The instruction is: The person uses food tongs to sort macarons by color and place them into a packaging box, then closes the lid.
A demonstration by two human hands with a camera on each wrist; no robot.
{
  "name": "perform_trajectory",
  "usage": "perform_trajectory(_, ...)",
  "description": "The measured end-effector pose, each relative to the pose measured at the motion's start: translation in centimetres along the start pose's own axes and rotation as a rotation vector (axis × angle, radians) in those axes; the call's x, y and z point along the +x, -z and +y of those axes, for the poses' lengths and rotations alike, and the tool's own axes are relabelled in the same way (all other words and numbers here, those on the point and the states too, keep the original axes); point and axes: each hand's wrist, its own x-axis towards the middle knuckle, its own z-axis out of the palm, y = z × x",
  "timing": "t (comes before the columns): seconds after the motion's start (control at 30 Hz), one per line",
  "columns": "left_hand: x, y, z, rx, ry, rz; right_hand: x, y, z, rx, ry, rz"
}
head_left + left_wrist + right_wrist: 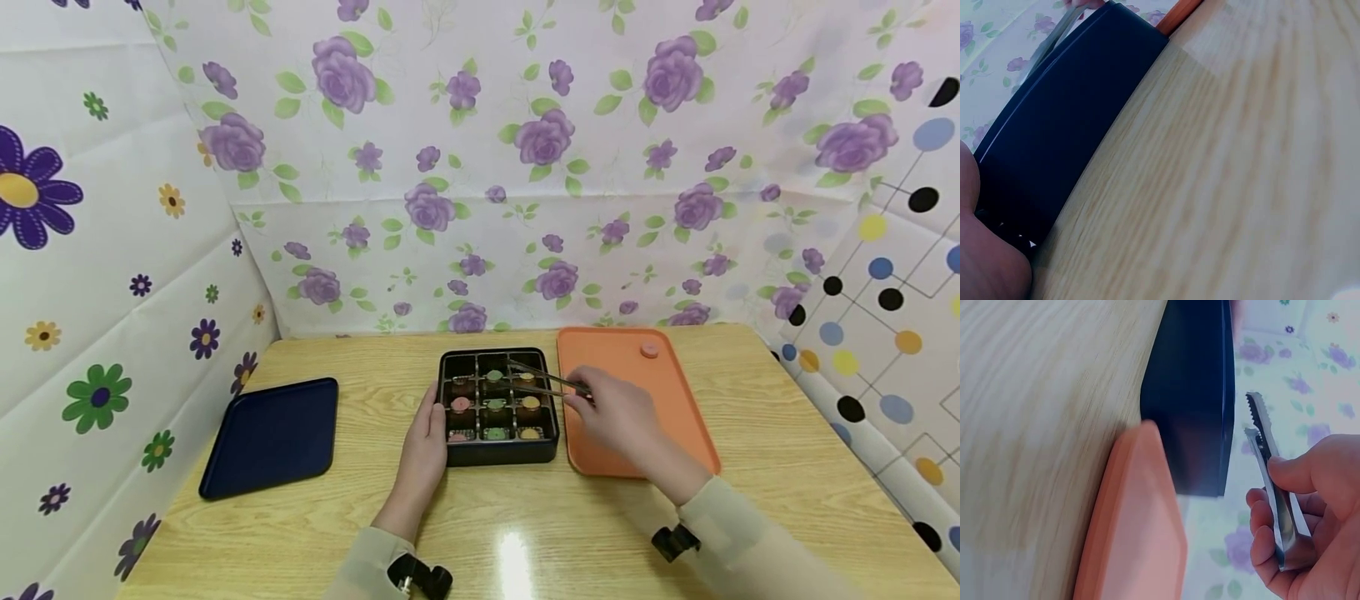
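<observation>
Tongs [1282,519] sit in the grip of the right hand [618,412], tips parted over the far row of the black box [501,452]; no piece is visible between them. Left hand [423,446] rests extended against the left wall of the box, which stands on the table [390,367]. Step in hand, as judged: positioning round pieces in the box; transfer direction unconfirmed. One pink piece [649,350] lies far on the orange tray [630,350], at right. If loading, the next move calls for pinching this piece lightly.
</observation>
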Motion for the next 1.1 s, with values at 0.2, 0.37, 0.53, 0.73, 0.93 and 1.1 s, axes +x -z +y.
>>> perform_trajectory(0.2,0.0,0.2,0.0,-0.006,-0.005,0.004,-0.8,1.2,2.0,0.032,-0.011,0.032)
perform_trajectory(0.37,0.0,0.2,0.1,-0.008,-0.002,0.006,-1.1,1.8,3.3,0.044,-0.006,0.054)
perform_trajectory(0.53,0.0,0.1,0.1,0.001,0.002,0.006,-1.3,2.4,4.2,0.066,-0.027,0.049)
perform_trajectory(0.73,0.0,0.0,0.0,0.011,-0.001,0.003,-1.8,3.4,5.7,0.050,-0.062,0.056)
perform_trajectory(0.93,0.0,-0.1,-0.1,0.005,-0.004,0.002,-2.5,4.0,7.8,0.042,-0.113,0.072)
perform_trajectory(1.1,0.0,-0.1,0.0,0.009,-0.002,0.003,-3.0,4.7,9.8,0.023,-0.148,0.067)
